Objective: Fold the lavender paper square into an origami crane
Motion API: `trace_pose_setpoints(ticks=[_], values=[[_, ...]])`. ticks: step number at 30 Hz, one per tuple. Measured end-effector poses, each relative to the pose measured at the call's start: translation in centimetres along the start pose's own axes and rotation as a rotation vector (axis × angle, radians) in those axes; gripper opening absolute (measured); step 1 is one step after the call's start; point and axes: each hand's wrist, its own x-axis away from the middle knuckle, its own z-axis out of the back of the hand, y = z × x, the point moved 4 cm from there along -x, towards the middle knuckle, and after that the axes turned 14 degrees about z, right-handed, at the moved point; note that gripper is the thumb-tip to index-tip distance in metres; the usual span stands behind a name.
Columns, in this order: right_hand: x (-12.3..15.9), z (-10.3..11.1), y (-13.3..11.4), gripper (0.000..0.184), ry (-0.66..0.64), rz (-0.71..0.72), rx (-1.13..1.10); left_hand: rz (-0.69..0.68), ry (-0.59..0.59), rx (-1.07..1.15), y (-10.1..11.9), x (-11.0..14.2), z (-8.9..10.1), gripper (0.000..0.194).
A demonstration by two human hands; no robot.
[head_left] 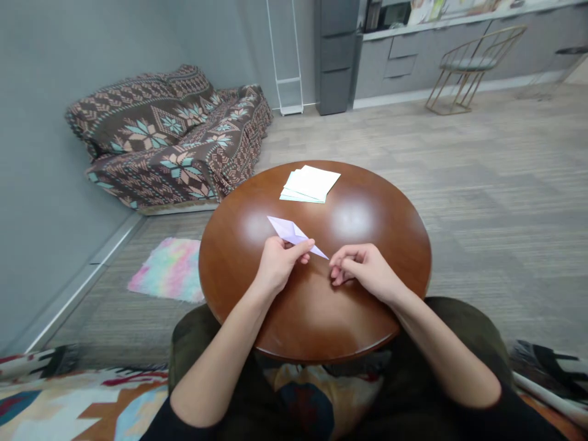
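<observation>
A folded light-purple paper [287, 230], long and pointed at both ends, is held slanting above the table. My left hand [280, 260] pinches its lower edge between thumb and fingers, right of its middle. At the paper's right tip is my right hand [361, 269], its fingers loosely curled with thumb and fingertips apart. The tip shows beside the index fingertip; whether they touch I cannot tell. Farther back on the round brown table [386, 214] lies a small fanned stack of pale square paper sheets [312, 182].
A sofa [184, 135] with a patterned cover stands at the left, and a fluffy pastel rug [168, 269] lies beside the table. Across the room are a grey fridge [337, 55], kitchen cabinets [427, 55] and a metal-framed chair [473, 64]. My knees flank the table's near edge.
</observation>
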Motion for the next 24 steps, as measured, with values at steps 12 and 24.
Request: trace_pose_setpoints(ticks=[12,24], values=[[0.6,-0.1,-2.0,0.018,0.190,0.527,0.476,0.098,-0.236,0.098,-0.4,1.3,-2.2,0.050],[0.6,-0.3,-1.9,0.024,0.171,0.499,0.529,0.089,-0.207,0.252,-0.3,1.3,-2.4,0.031]])
